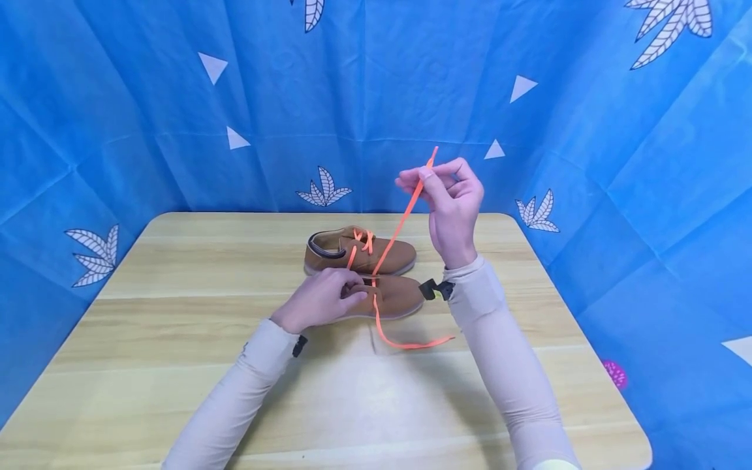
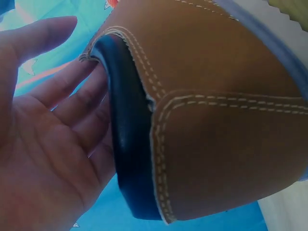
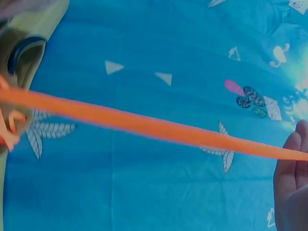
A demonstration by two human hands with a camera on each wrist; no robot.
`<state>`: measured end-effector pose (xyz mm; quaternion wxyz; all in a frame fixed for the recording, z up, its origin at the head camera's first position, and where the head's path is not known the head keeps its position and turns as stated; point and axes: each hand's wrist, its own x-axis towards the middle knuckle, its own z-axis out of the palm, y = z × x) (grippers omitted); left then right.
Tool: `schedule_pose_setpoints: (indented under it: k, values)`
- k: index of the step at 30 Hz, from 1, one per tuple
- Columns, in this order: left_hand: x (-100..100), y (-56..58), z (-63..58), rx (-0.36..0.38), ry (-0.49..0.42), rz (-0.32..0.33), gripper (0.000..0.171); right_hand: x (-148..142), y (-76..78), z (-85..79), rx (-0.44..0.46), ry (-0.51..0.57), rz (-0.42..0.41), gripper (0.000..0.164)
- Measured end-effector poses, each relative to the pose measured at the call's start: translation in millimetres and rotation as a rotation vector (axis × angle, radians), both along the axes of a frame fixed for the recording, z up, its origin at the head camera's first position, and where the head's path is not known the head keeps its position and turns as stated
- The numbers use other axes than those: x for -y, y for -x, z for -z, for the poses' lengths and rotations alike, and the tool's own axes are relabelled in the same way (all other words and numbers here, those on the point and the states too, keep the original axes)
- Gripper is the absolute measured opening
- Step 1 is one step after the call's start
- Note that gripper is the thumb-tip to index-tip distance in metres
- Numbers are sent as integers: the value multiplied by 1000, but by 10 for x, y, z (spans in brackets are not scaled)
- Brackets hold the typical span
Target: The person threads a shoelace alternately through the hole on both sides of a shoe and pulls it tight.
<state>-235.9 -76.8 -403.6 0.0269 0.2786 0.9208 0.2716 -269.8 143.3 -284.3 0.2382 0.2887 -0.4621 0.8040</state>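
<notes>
My right hand (image 1: 455, 202) is raised above the table and pinches an orange shoelace (image 1: 401, 225) near its tip between thumb and fingers. The lace runs straight and slanting down to the nearer brown shoe (image 1: 399, 297). Its other end (image 1: 411, 345) curves loosely over the tabletop. My left hand (image 1: 323, 297) rests at the heel side of this shoe. In the left wrist view, its fingers (image 2: 79, 103) extend behind the dark collar (image 2: 127, 130), while the thumb (image 2: 45, 38) stands apart from it. The right wrist view shows the taut lace (image 3: 144, 126) crossing the picture.
Just behind stands a second brown shoe (image 1: 329, 260) with orange laces (image 1: 368, 243), toe to the right like the first. Both shoes are on a pale wooden table (image 1: 147, 378). Blue patterned cloth (image 1: 376, 98) hangs at the back and sides.
</notes>
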Motion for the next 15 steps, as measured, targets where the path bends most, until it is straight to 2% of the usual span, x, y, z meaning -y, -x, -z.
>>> schedule_pose_setpoints:
  k: [5,10,15]
  values:
    - [20,43,27,40,1,14,9,-10,-87,43,37,5,-141,21]
    - [41,87,69,77,-29,40,9,-62,-262,133,53,-105,-217,32]
    - [59,102,70,108,-35,43,9,-97,-479,264,41,-246,-259,28]
